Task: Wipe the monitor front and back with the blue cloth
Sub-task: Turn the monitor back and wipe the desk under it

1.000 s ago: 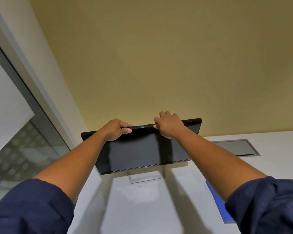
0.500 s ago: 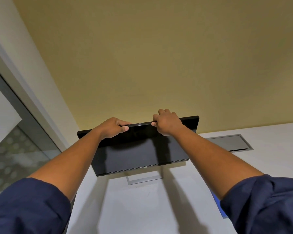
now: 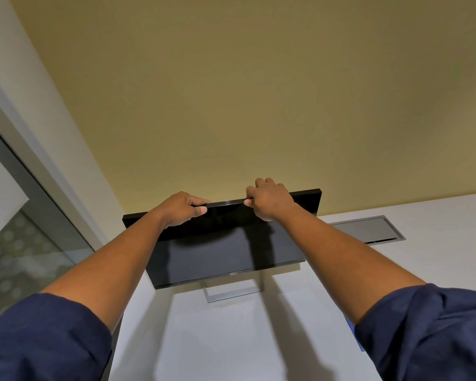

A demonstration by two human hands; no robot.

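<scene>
A black monitor (image 3: pixel 226 254) stands on a silver frame stand (image 3: pixel 232 294) on the white desk, its dark screen facing me. My left hand (image 3: pixel 183 209) grips the top edge left of the middle, thumb on the front. My right hand (image 3: pixel 268 199) grips the top edge right of the middle, fingers curled over the back. Only a thin sliver of the blue cloth (image 3: pixel 352 327) shows on the desk beside my right sleeve; the rest is hidden by my arm.
The white desk (image 3: pixel 231 339) meets a tan wall (image 3: pixel 259 105) just behind the monitor. A grey cable hatch (image 3: pixel 368 229) is set into the desk at the right. A glass partition with a grey frame (image 3: pixel 25 229) runs along the left.
Both hands keep their grip on the monitor's top edge. The view has tipped slightly, so the monitor sits lower right in frame and less of the blue cloth shows.
</scene>
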